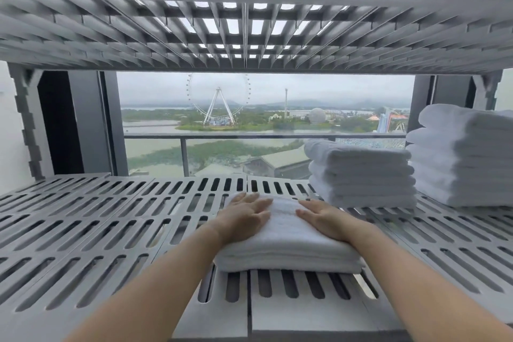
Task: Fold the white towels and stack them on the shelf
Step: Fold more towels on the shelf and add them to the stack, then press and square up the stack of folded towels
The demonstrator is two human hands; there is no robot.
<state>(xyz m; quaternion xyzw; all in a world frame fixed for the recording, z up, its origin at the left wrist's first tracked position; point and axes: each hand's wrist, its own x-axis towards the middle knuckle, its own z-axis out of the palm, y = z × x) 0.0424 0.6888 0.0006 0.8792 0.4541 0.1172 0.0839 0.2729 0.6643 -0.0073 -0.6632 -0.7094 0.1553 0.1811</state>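
Head view, the only one: folded white towel (286,255) lies flat on the slatted grey shelf (83,230), near the front edge, roughly mid-width. Left hand (244,214) and right hand (324,219) both rest palm-down on top, fingers straight, gripping nothing. My read is that they're pressing the folds flat or squaring it up; can't tell which. The hands sit one on each side of the top face, which would spread the load evenly so the layers don't skew. To the right stands a short stack (361,175) of folded towels, just beside the one under the hands but apart from it. A taller stack (466,158) sits further right, near the shelf post. This towel looks like the start of a third pile rather than an addition to either stack. The upper shelf (249,36) hangs low overhead, so stack height is limited. Window behind, not relevant.
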